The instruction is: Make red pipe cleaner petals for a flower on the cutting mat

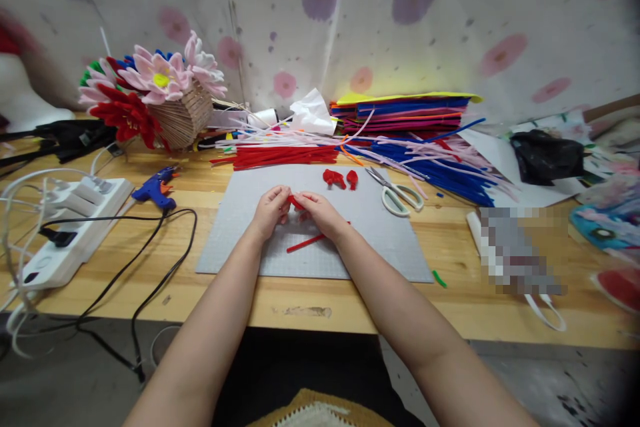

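Note:
My left hand (274,210) and my right hand (316,210) meet over the grey cutting mat (230,240), fingers closed on a small red fuzzy piece (295,201) between them. Much of that piece is hidden by the fingers. A straight red pipe cleaner (304,244) lies on the mat just below my hands, partly under my right wrist. Farther back on the mat rest red curled shapes (335,179) and a smaller one (352,179). Scissors (395,193) with pale handles lie spread at the mat's right back edge.
Red pipe cleaners (285,157) and blue ones (440,173) lie behind the mat. At left are a blue glue gun (158,188), a power strip (75,233) with looping cables, and a basket (183,117) of fuzzy flowers. A black bag (547,155) sits at right.

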A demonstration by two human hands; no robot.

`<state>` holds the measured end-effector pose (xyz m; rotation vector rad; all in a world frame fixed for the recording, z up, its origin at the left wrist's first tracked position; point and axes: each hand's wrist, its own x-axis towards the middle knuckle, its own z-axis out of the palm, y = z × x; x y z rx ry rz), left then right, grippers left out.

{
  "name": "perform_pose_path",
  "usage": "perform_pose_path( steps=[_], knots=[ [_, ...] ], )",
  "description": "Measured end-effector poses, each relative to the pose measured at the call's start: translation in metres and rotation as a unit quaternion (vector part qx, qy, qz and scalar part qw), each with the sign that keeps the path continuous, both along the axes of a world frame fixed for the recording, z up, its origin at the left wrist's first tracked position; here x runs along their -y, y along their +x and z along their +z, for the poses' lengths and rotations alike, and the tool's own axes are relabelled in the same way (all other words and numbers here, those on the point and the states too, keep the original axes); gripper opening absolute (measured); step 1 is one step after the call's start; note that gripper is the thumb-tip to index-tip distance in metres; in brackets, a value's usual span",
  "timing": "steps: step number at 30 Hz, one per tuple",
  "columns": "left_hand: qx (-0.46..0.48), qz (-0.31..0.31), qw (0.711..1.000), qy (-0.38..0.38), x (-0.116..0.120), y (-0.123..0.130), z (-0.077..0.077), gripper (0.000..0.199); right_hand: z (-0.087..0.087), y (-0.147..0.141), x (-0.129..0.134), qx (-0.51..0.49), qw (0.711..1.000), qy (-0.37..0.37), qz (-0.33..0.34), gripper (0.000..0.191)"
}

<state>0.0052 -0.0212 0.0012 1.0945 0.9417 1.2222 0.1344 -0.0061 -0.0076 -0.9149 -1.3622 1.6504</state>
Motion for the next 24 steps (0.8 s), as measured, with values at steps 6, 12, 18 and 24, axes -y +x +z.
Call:
perform_pose_path(
  steps=[6,12,18,24],
  knots=[
    [-0.04,0.011,0.999,0.013,0.001,0.0,0.002,0.031,0.0,-0.005,0.001,0.005,0.998,0.01,-0.067,0.033],
    [-0.013,0.002,0.999,0.037,0.003,-0.002,0.001,0.03,0.002,-0.008,0.006,-0.071,0.994,-0.083,-0.012,0.032],
    [0.009,-0.026,0.999,0.038,0.006,-0.003,0.006,0.03,0.005,-0.007,0.009,-0.141,0.976,-0.158,0.049,0.031],
    [0.001,-0.008,1.0,0.026,0.002,-0.004,0.004,0.029,0.005,-0.009,0.01,-0.123,0.98,-0.142,0.06,0.03]
  ],
)
